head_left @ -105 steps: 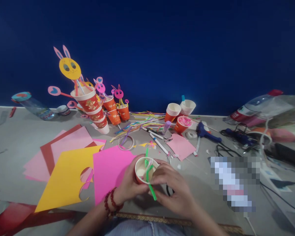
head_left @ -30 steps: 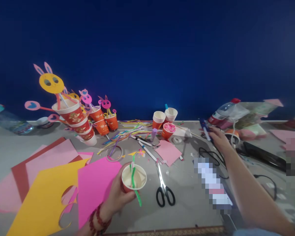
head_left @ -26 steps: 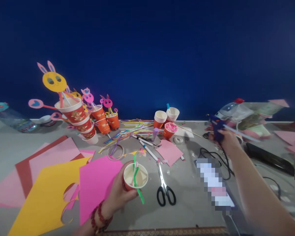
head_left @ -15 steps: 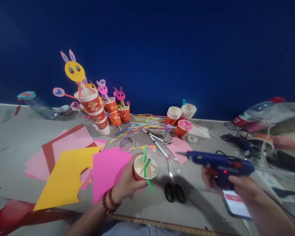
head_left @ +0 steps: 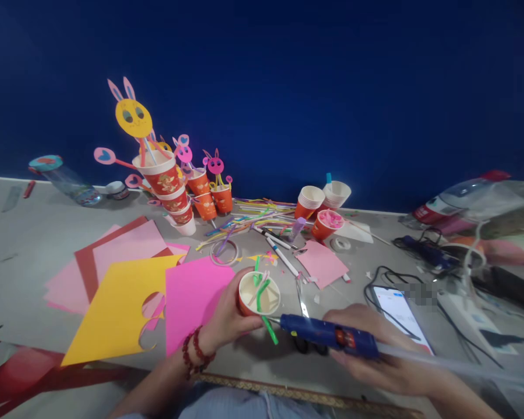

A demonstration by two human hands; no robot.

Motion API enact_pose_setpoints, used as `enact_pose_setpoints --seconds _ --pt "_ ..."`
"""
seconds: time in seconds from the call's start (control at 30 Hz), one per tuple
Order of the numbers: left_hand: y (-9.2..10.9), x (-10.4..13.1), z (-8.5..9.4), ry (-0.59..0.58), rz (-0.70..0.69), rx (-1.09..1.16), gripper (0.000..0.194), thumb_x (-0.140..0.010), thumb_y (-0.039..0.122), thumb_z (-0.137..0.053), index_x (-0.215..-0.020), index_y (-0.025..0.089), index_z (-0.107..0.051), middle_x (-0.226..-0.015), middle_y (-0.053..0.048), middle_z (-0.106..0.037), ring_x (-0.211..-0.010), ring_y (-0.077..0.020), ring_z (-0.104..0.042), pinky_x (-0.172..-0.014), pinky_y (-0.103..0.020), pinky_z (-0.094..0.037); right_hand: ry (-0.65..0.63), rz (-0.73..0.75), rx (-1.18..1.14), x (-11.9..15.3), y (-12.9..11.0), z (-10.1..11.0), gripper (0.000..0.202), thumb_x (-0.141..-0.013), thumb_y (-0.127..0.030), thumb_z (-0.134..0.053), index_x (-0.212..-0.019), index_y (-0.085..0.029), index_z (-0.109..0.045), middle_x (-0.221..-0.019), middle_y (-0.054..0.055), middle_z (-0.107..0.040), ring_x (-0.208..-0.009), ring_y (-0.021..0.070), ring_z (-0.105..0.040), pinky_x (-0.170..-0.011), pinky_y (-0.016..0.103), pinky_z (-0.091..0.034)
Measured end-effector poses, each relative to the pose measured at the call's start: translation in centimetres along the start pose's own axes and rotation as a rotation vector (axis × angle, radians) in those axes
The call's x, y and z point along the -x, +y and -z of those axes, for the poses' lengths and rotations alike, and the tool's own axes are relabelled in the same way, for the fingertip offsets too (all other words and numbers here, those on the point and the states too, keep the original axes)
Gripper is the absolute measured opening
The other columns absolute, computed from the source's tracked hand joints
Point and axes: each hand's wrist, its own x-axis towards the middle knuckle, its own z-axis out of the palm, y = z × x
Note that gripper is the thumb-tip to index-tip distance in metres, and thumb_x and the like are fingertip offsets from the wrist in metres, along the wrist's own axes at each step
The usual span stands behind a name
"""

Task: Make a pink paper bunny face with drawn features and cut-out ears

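My left hand (head_left: 227, 317) is wrapped round a red paper cup (head_left: 247, 308), tilted so its white inside faces me. Green straw pieces (head_left: 262, 291) stand in the cup, and one green piece (head_left: 271, 330) sticks out past the near rim. My right hand (head_left: 375, 349) grips a blue hot glue gun (head_left: 327, 334), with a clear glue stick (head_left: 432, 364) trailing from its back. The gun's nozzle is at the near rim of the cup, by the green piece; whether it touches I cannot tell. Scissors (head_left: 303, 307) lie partly hidden under the gun.
Yellow card (head_left: 109, 314) and pink card (head_left: 192, 297) lie left. Stacked cups with rabbit figures (head_left: 163, 180) stand behind them. Straws and pens (head_left: 279, 253) lie mid-table. A phone (head_left: 399, 314), cables and a bottle (head_left: 449, 201) are at right.
My right hand has brought the glue gun left and down, from beside the cup to its near rim. The phone now shows more fully. My left hand still holds the cup.
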Motion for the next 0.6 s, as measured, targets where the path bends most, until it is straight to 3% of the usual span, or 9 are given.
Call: enact_pose_setpoints --seconds 0.13,0.6 --pt "0.1 -0.1 0.0 -0.009 0.015 0.002 0.083 -0.070 0.045 -0.085 -0.138 0.020 -0.045 -0.134 -0.014 -0.059 -0.123 -0.0311 -0.059 -0.105 -0.044 -0.048 -0.050 0.033 -0.006 -0.6 -0.4 -0.2 0.012 -0.089 -0.025 -0.051 -0.083 -0.022 -0.060 -0.066 0.001 -0.066 -0.057 0.0157 -0.059 -0.057 0.025 -0.041" --pt "0.6 -0.2 -0.2 0.003 0.001 -0.016 0.079 -0.071 0.046 -0.084 -0.136 0.020 -0.046 -0.132 -0.013 -0.061 -0.121 -0.0313 -0.061 -0.103 -0.044 -0.050 -0.018 0.044 0.038 -0.2 0.2 -1.5 0.010 -0.079 -0.028 -0.050 -0.080 -0.023 -0.058 -0.064 0.001 -0.064 -0.056 0.0176 -0.059 -0.056 0.027 -0.035"
